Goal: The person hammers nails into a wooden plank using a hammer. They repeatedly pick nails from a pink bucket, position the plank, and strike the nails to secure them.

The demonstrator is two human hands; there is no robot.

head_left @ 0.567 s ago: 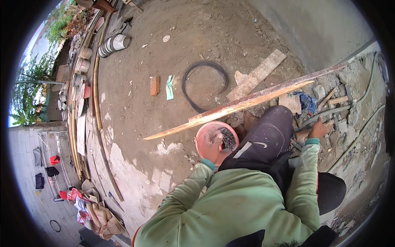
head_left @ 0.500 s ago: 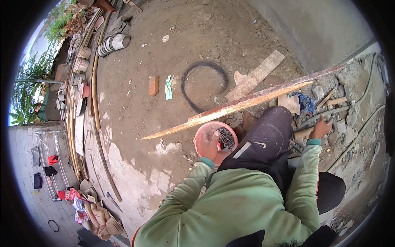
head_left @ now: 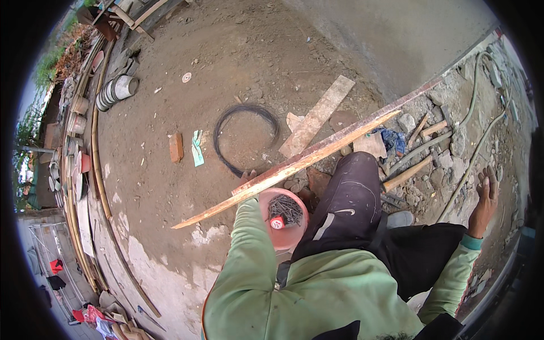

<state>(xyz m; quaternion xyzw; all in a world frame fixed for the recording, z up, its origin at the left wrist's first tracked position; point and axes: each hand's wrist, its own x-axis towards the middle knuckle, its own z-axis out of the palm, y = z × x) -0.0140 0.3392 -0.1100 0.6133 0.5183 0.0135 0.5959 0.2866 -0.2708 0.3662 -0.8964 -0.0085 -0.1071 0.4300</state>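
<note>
A long, roughly split wooden plank point(head_left: 317, 156) slants across the middle, its pointed left end above the dirt. My left hand point(head_left: 247, 177) reaches beneath it and closes at its far edge; the plank hides part of the hand. Just below sits a pink bucket point(head_left: 273, 242) holding many nails point(head_left: 286, 208) and a small red tape measure point(head_left: 276, 222). Out to the right, my right hand point(head_left: 485, 198) is raised over rubble, fingers apart and holding nothing. My knee point(head_left: 354, 187) is right of the bucket.
A coil of black wire point(head_left: 216, 139) lies beyond the plank, with a brick point(head_left: 176, 147) to its left. A flat board point(head_left: 317, 116) is farther back. On the right are a hammer point(head_left: 408, 174), broken rubble and a hose point(head_left: 473, 161). Bamboo poles point(head_left: 102, 175) line the left.
My left hand has left the bucket and the red tape measure and moved forward to the plank. My right hand has swung farther right and opened. The view has turned and shifted.
</note>
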